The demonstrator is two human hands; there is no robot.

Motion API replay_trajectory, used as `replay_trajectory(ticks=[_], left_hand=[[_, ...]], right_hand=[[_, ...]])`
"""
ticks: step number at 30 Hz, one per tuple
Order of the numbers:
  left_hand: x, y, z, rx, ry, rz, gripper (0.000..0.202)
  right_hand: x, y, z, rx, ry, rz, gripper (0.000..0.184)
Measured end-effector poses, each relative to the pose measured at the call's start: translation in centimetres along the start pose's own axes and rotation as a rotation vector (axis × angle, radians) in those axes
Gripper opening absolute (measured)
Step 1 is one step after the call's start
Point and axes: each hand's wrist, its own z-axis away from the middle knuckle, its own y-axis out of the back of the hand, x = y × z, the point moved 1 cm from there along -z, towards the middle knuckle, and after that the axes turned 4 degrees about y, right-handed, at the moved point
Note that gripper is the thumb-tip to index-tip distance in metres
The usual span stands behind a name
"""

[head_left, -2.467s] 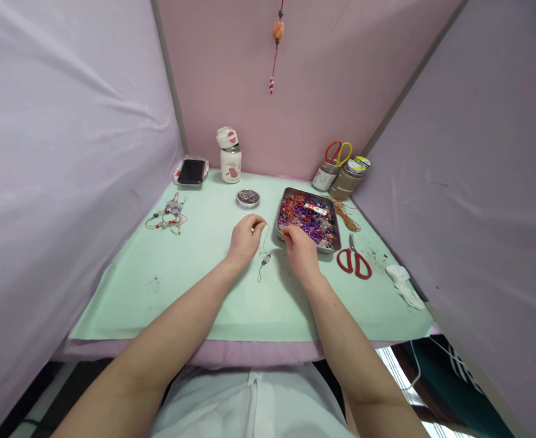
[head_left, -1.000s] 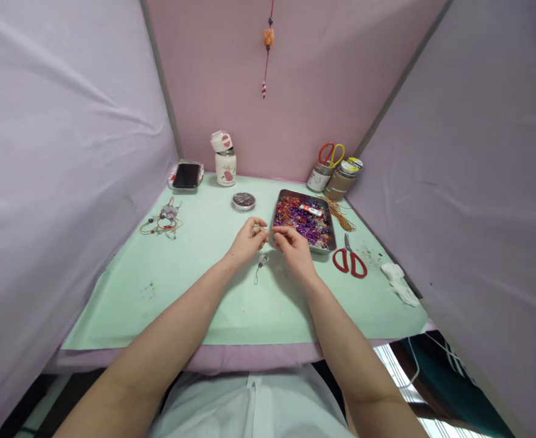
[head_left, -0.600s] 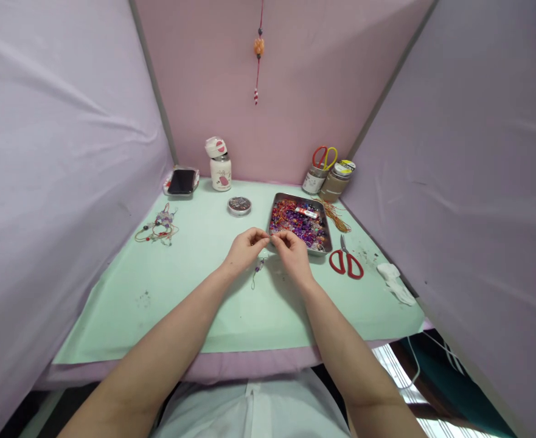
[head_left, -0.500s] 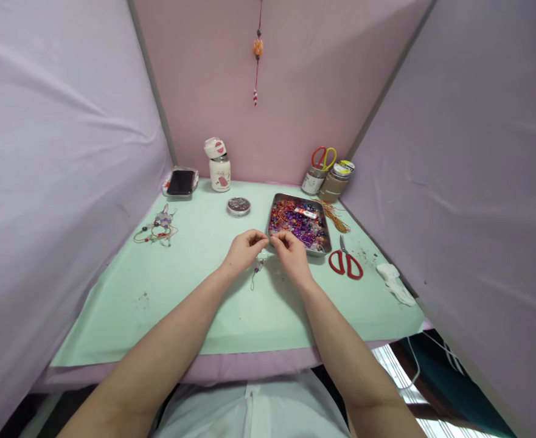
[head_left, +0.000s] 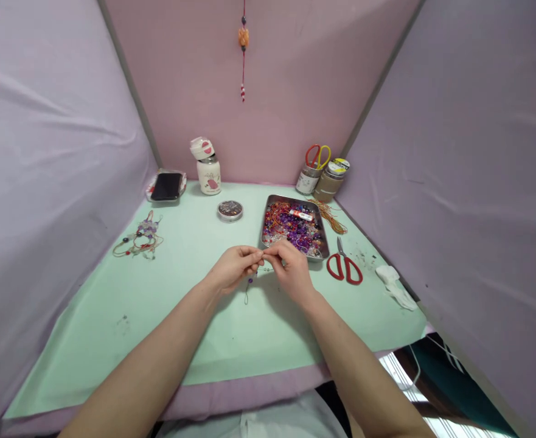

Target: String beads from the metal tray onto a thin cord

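My left hand (head_left: 236, 267) and my right hand (head_left: 288, 267) meet fingertip to fingertip just in front of the bead tray. Both pinch a thin beaded cord (head_left: 250, 281), which hangs below the fingers with purple beads and a small loop at its lower end. What lies right between the fingertips is too small to make out. Close behind my right hand is the metal tray (head_left: 264, 226) full of red, purple and clear beads, with a small white-and-red tube (head_left: 301, 215) on top. Red-handled scissors (head_left: 344, 267) lie to the right of my right hand.
Beaded strings (head_left: 140, 237) lie at left, near a phone (head_left: 167, 186). A white bottle (head_left: 209, 176) and a round tin (head_left: 230, 210) stand further back. At back right are a jar with scissors (head_left: 308, 180), a lidded jar (head_left: 330, 182) and orange threads (head_left: 332, 218). Crumpled tissue (head_left: 395, 286) lies at right.
My fingertips have come together and sit slightly lower. My left hand has turned a little, and the beaded cord still hangs beneath. The whole view has shifted slightly.
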Motion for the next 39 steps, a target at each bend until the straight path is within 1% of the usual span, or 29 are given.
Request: replay_trajectory(ticks=[2,5,10,11,15,19,21,23,25,28,30,31,33,35,37,39], left_hand=[[-0.2,-0.1,0.0,-0.011,0.034,-0.006,0.029],[-0.1,-0.2,0.0,0.033,-0.01,-0.099,0.024],[1.4,-0.5,1.1,0.153,-0.111,-0.458,0.012],[1.8,-0.6,1.4,0.16,-0.128,-0.523,0.011],[2.7,-0.7,2.1,0.16,-0.201,-0.707,0.011],[2.4,-0.7,1.6,0.124,-0.243,-0.817,0.014],[2.0,-0.6,1.0,0.104,-0.314,-0.866,0.015],[1.5,-0.3,0.4,0.102,-0.42,-0.913,0.015],[0.9,0.1,-0.1,0.137,-0.53,-0.934,0.014],[0.0,1.0,-0.5,0.222,-0.666,-0.919,0.011],[-0.3,1.5,-0.7,0.27,-0.741,-0.913,0.009],[-0.4,1.7,-0.7,0.28,-0.768,-0.919,0.009],[-0.6,2.1,-0.7,0.283,-0.803,-0.939,0.01],[-0.7,2.4,-0.7,0.277,-0.811,-0.957,0.011],[-0.8,2.7,-0.8,0.279,-0.79,-0.966,0.011],[-1.0,2.8,-0.9,0.284,-0.761,-0.968,0.01]], right_hand=[[0.0,0.3,0.2,-0.026,0.009,0.032,0.015],[-0.1,0.6,0.3,-0.06,-0.023,0.055,0.016],[-0.6,1.1,0.1,-0.131,-0.106,0.039,0.018],[-0.6,1.2,0.1,-0.149,-0.123,0.022,0.018],[-0.8,1.6,0.0,-0.199,-0.191,-0.054,0.017],[-0.5,1.7,0.0,-0.237,-0.274,-0.067,0.017],[0.0,2.2,-0.3,-0.278,-0.303,-0.048,0.016],[0.7,3.1,-1.0,-0.363,-0.307,-0.006,0.015],[1.9,4.3,-2.4,-0.438,-0.296,0.056,0.013],[3.9,5.7,-5.3,-0.421,-0.307,0.175,0.016],[5.1,5.4,-7.2,-0.466,-0.312,0.212,0.02],[5.7,4.8,-7.9,-0.515,-0.314,0.22,0.022],[6.6,3.1,-8.7,-0.631,-0.308,0.176,0.027],[7.4,1.4,-8.8,-0.715,-0.316,0.116,0.031],[8.4,0.2,-8.5,-0.678,-0.352,0.085,0.035],[9.4,-0.2,-8.1,-0.604,-0.397,0.055,0.042]])
